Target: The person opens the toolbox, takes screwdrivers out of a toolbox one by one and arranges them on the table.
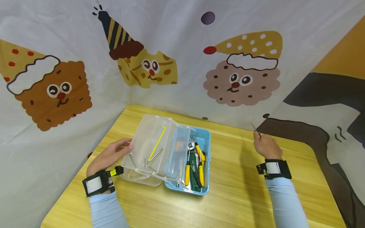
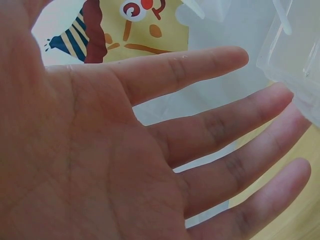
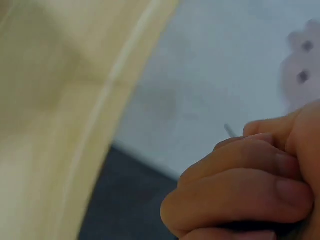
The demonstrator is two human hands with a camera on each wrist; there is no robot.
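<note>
My right hand (image 1: 267, 145) grips a tool with a thin metal shaft (image 1: 253, 126), raised near the table's back right. The fist hides most of its handle, though something dark shows under the fingers (image 3: 240, 195) in the right wrist view. At the left, my left hand (image 1: 111, 155) has its fingers spread and straight, with fingertips touching the edge of a clear plastic lid (image 1: 142, 136). This lid belongs to a blue toolbox (image 1: 209, 152) and leans opened to the left. Hex keys (image 1: 155, 155), one of them yellow (image 1: 157, 144), lie in its clear part.
Inside the blue box are yellow-handled tools (image 1: 187, 174), a green tool (image 1: 194, 171) and an adjustable wrench (image 1: 191, 145). The wooden table (image 1: 228, 202) meets a printed cloth (image 1: 188, 101) at the back and left.
</note>
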